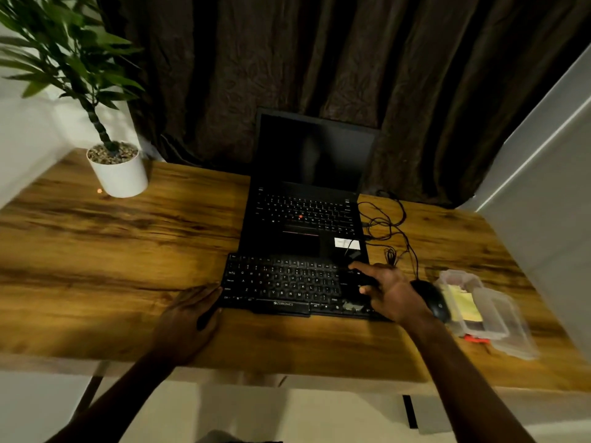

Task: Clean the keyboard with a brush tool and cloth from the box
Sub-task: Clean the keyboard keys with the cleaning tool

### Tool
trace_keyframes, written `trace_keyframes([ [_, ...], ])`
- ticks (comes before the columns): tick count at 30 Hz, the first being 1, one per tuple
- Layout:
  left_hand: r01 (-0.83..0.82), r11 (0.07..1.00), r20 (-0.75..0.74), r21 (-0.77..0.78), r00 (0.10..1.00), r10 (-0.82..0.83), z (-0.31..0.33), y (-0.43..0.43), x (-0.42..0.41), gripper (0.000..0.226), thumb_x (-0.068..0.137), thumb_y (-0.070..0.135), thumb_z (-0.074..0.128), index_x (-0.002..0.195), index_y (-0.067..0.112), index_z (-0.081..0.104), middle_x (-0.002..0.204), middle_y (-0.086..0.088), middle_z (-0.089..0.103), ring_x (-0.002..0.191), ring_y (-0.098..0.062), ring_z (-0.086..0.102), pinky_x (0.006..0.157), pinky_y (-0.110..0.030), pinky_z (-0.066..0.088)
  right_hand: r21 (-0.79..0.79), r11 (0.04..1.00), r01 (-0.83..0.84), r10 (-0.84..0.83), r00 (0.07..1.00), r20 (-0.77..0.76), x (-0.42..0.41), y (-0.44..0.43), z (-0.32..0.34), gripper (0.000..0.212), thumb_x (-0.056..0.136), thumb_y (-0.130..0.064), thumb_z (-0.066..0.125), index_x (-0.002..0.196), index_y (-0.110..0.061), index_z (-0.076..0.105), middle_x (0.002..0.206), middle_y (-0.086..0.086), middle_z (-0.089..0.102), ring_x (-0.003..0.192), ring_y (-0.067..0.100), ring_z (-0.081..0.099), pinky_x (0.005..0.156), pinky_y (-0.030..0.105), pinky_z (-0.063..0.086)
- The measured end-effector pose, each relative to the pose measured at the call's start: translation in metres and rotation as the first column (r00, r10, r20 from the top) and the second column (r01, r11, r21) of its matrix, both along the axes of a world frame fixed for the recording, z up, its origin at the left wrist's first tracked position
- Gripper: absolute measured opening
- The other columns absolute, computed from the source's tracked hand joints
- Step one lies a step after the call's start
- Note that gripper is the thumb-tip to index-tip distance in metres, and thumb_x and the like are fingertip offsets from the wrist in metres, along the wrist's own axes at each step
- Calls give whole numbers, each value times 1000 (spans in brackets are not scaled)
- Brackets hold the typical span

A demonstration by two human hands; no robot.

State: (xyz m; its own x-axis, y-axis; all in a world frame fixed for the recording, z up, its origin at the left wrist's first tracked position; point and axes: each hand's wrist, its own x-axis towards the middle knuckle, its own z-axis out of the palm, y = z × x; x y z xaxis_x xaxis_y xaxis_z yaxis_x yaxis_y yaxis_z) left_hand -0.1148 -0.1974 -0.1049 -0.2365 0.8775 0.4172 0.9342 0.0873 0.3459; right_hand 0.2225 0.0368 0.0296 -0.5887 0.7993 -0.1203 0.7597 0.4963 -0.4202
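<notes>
Head view: everything is carried by a wooden worktop [112,251]. At its far middle an open laptop [307,219] is stood with the screen dark. A potted plant [118,174] is set at the far left, well apart from the work.

The keyboard [281,282], the thing to be cleaned, is laid just near of the laptop. Whether it touches or overlaps the laptop's near edge cannot be told. It is judged to be placed this close so that both hands can reach it.

At the near right a clear box [460,278] is seen open, with its lid [515,330] laid beside it, so the contents can be taken out.

The left hand [188,318] is laid flat against the keyboard's near left corner. Its grip is spread and nothing held can be made out. It is judged to be there to steady the board.

The right hand [387,289] is held over the keyboard's right end, its grip spread and its fingertips on the keys. Whether anything lies under it cannot be told in the dim light.

A mouse [431,298] is seen between the right wrist and the box.

Inside the box a yellow piece [463,305], probably the cloth, is stored. No brush can be made out.

1 small orange-red piece [476,339] is seen at the box's near edge.
</notes>
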Motion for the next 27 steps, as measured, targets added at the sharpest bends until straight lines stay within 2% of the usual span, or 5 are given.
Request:
trace_keyframes([
  [5,1,1000,-2,-19,1000,-1,1,0,1,53,94,45,45,128,12,68,134,-5,65,119,-23,63,105,-30,35,-40,999,-33,31,999,-40,-26,-14,-7,67,92,-20,64,132,-66,37,136,6,50,115,22,54,101,51,50],
  [10,14,1000,7,23,1000,-14,-4,1,-3,57,101,51,36,130,13,67,133,-4,65,122,-20,58,105,-31,37,-104,993,-49,38,993,-108,-34,-20,-5,62,93,-18,65,132,-62,44,138,4,44,105,15,53,95,36,53],
  [16,7,999,7,33,1000,-8,-6,3,-3,56,101,51,34,129,15,68,132,-3,65,121,-22,59,105,-34,38,-39,999,3,-5,999,-39,-4,-14,2,64,92,-12,63,136,-56,45,140,5,53,124,20,52,106,47,47],
  [21,12,999,-1,46,1000,-12,-7,2,-5,63,103,53,28,127,12,69,131,-5,67,120,-19,57,111,-21,29,-87,996,-1,1,1000,-6,-28,-36,6,60,95,-20,61,137,-58,41,133,8,42,110,20,51,100,48,51],
  [27,23,999,-10,32,1000,-23,-8,4,-6,65,104,55,26,127,12,69,130,-5,67,118,-23,63,103,-35,42,-66,998,-16,13,999,-41,-34,-37,2,63,96,-20,60,136,-62,38,135,9,41,111,17,49,103,50,49],
])
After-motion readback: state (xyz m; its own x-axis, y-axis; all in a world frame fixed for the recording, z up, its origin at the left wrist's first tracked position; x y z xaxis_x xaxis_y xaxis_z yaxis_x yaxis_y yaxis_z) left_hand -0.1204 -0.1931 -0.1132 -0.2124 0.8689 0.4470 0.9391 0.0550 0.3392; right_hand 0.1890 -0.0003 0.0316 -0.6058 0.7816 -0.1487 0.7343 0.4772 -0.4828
